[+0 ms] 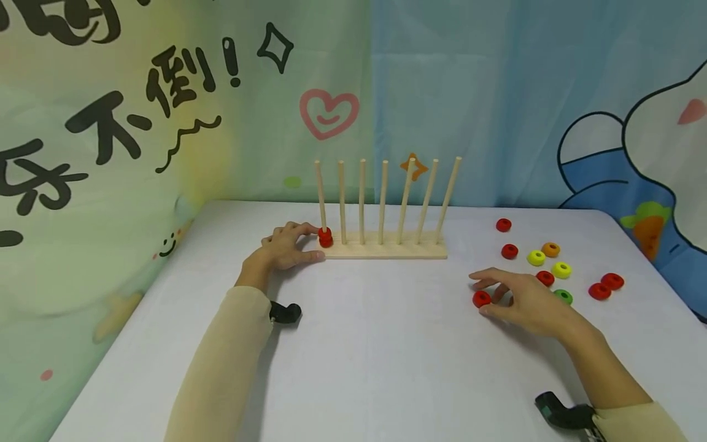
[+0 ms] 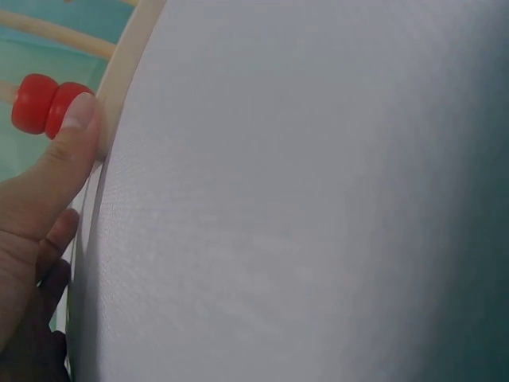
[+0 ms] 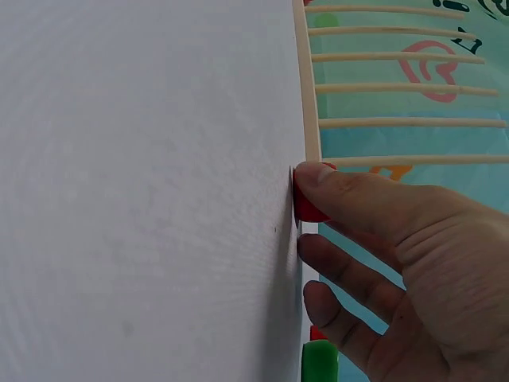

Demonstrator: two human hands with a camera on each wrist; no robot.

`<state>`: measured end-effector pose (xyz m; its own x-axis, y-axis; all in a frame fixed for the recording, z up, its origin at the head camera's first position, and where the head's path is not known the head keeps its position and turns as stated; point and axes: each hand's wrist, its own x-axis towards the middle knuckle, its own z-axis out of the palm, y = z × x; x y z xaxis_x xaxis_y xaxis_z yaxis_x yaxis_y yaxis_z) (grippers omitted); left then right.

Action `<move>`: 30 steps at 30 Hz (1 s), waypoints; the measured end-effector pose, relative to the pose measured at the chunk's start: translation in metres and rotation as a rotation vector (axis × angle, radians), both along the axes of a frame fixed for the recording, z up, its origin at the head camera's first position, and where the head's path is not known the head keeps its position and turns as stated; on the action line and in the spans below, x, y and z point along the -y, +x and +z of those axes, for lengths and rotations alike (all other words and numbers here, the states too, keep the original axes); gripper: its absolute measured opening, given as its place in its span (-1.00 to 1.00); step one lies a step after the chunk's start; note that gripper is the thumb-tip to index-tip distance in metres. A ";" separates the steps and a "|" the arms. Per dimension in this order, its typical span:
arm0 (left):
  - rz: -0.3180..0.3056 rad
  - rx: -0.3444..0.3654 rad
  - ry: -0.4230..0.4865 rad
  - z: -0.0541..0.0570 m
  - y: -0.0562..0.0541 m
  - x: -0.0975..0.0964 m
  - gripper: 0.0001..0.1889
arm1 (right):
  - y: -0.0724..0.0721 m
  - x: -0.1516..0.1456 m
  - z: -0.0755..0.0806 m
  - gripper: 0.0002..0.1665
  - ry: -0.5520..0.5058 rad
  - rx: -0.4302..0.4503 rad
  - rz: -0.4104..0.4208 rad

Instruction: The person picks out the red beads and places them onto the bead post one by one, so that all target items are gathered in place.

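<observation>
A wooden peg stand (image 1: 386,250) with several upright pegs stands toward the back of the table. Two red beads (image 1: 326,237) are stacked on its leftmost peg. My left hand (image 1: 287,247) grips the stand's left end, thumb at the front corner and index finger behind; in the left wrist view the thumb (image 2: 70,143) lies close by the lower bead. To the right, my right hand (image 1: 530,304) pinches a red bead (image 1: 482,299) between thumb and index finger, at or just above the tabletop. The right wrist view shows that bead (image 3: 308,203) partly behind the thumb.
Loose beads lie around and beyond the right hand: several red (image 1: 599,291), two yellow (image 1: 561,270), one orange (image 1: 550,249) and one green (image 1: 563,296), partly hidden by the hand. A printed curtain (image 1: 442,92) hangs behind the white table (image 1: 386,356).
</observation>
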<state>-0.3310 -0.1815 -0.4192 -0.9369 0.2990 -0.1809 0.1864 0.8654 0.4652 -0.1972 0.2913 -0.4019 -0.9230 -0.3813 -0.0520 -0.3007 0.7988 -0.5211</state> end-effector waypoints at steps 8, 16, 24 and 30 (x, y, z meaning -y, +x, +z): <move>0.006 -0.012 0.009 0.000 0.000 0.000 -0.27 | -0.002 0.000 0.003 -0.35 -0.001 0.003 0.034; 0.000 -0.016 0.004 -0.002 -0.001 -0.001 -0.25 | -0.001 0.002 0.005 -0.36 -0.038 -0.027 0.034; 0.005 -0.007 0.009 0.000 0.002 -0.002 -0.26 | 0.002 0.003 0.009 -0.46 -0.083 -0.048 0.011; 0.004 -0.001 0.006 0.001 0.002 -0.002 -0.25 | 0.002 0.005 0.011 -0.51 -0.083 -0.097 0.005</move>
<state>-0.3288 -0.1796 -0.4185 -0.9384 0.2963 -0.1780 0.1833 0.8632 0.4703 -0.1956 0.2863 -0.3912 -0.9204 -0.3848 0.0696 -0.3565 0.7525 -0.5538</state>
